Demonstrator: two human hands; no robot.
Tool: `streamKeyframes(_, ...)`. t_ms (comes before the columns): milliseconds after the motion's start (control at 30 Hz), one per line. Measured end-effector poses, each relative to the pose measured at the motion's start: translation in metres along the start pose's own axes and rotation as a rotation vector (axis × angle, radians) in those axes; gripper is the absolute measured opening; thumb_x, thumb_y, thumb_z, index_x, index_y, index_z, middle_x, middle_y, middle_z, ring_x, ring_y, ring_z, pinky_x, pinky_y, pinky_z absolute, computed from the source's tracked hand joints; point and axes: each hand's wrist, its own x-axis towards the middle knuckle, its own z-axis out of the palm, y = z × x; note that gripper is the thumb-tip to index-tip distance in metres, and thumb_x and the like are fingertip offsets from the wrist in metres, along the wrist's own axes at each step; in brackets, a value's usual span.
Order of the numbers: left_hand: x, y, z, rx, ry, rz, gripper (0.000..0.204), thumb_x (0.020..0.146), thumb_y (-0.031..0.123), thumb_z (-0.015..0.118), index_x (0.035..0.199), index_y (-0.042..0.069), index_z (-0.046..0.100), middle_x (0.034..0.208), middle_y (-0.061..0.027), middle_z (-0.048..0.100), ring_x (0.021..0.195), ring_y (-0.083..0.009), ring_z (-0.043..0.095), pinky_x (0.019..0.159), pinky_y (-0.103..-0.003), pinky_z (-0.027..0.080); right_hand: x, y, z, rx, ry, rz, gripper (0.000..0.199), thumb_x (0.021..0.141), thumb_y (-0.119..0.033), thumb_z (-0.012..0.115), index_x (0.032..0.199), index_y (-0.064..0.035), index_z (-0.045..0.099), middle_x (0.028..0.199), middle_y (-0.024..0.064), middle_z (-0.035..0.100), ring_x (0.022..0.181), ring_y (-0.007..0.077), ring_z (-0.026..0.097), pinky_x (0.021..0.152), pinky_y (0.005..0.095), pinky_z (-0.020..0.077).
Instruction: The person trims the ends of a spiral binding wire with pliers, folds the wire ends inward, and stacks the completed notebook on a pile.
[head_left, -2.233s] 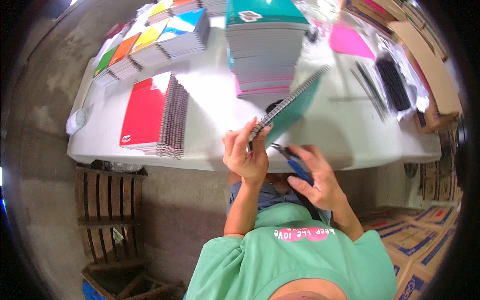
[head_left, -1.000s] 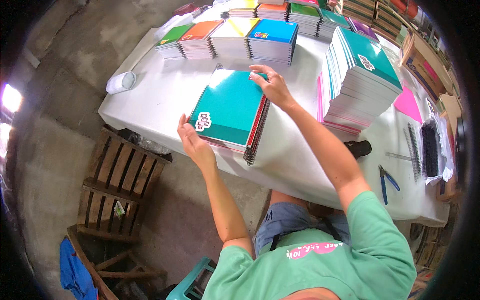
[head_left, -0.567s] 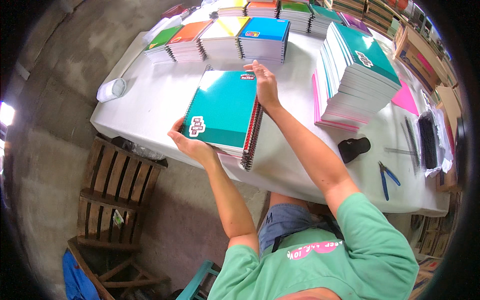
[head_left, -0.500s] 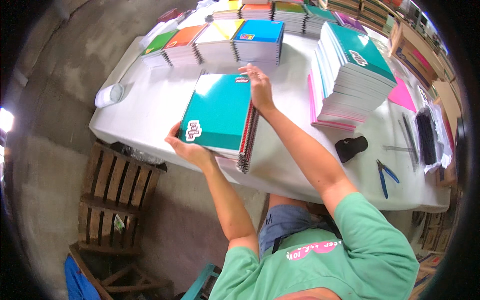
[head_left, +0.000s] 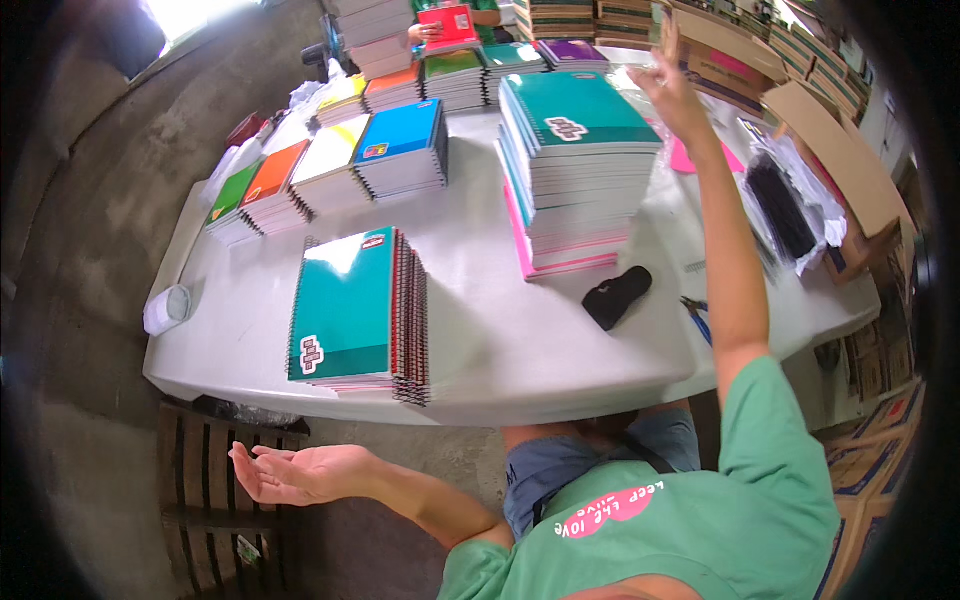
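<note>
A stack of teal spiral notebooks (head_left: 345, 300) lies near the table's front edge, coils showing along both sides, with neither hand touching it. My left hand (head_left: 305, 475) is open, palm up and fingers loosely spread, beyond the front edge and below that stack. At the far right my right hand (head_left: 672, 98) is raised with its fingers apart and nothing visible in it. Closest to it is a tall pile of unbound-looking books (head_left: 585, 180) with a teal cover on top and pink sheets at the bottom.
Stacked notebooks with blue covers (head_left: 405, 130) and other colours line the back. A black cloth-like item (head_left: 617, 297), blue-handled pliers (head_left: 697, 320) and black coils (head_left: 780, 210) lie on the right. A white roll (head_left: 168, 310) stands left. Across the table, a person holds a red notebook (head_left: 447, 27).
Both hands have let go of the teal notebooks, which now rest on the table. My left hand dropped back off the edge; my right reached far right. The view has shifted.
</note>
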Motion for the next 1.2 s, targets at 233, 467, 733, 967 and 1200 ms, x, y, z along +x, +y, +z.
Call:
streamKeyframes(233, -0.052, 0.056, 0.029, -0.218, -0.339, 0.26, 0.031, 0.088, 0.01, 0.053, 0.116, 0.001, 0.043, 0.12, -0.0121, 0.044, 0.122, -0.026, 0.042, 0.104, -0.042, 0.035, 0.014, 0.023, 0.006, 0.049, -0.691, 0.42, 0.072, 0.071, -0.058, 0.07, 0.11, -0.0005, 0.056, 0.089, 0.0112, 0.059, 0.072, 0.0193, 0.058, 0.052, 0.0383, 0.0447)
streamKeyframes(467, -0.089, 0.093, 0.038, -0.457, -0.585, 0.019, 0.039, 0.089, 0.009, 0.051, 0.125, 0.001, 0.04, 0.123, -0.0137, 0.045, 0.123, -0.0275, 0.042, 0.104, -0.042, 0.035, 0.006, 0.034, -0.031, 0.208, -0.247, -0.057, 0.05, 0.076, -0.031, 0.075, 0.11, -0.0001, 0.055, 0.087, 0.0089, 0.063, 0.076, 0.019, 0.061, 0.069, 0.0339, 0.0479)
streamKeyframes(733, -0.123, 0.095, 0.092, -0.397, -1.011, -0.767, 0.039, 0.097, 0.021, 0.049, 0.129, 0.0, 0.045, 0.116, -0.0119, 0.057, 0.105, -0.0183, 0.055, 0.091, -0.03, 0.04, -0.198, -0.021, -0.056, 0.368, -0.038, -0.274, 0.039, 0.075, -0.018, 0.077, 0.1, -0.0044, 0.05, 0.081, 0.0124, 0.059, 0.074, 0.025, 0.062, 0.063, 0.0323, 0.048)
streamKeyframes(967, -0.122, 0.107, 0.05, -0.299, -1.05, -0.56, 0.021, 0.093, 0.012, 0.055, 0.108, -0.002, 0.06, 0.093, -0.005, 0.063, 0.083, -0.0109, 0.056, 0.074, -0.024, 0.045, -0.249, 0.021, -0.069, 0.546, -0.702, -0.069, 0.036, 0.079, -0.019, 0.071, 0.107, -0.0056, 0.053, 0.091, 0.0131, 0.064, 0.087, 0.0273, 0.065, 0.071, 0.034, 0.0505)
streamKeyframes(1200, -0.14, 0.114, 0.031, 0.084, -1.419, 0.362, 0.023, 0.077, 0.0, 0.057, 0.095, 0.01, 0.067, 0.082, -0.0018, 0.062, 0.079, -0.0198, 0.057, 0.084, -0.033, 0.037, -0.182, 0.139, -0.1, -0.256, -0.475, -0.087, 0.033, 0.081, -0.012, 0.065, 0.113, -0.0089, 0.06, 0.109, 0.0117, 0.06, 0.096, 0.0328, 0.058, 0.084, 0.0379, 0.0466)
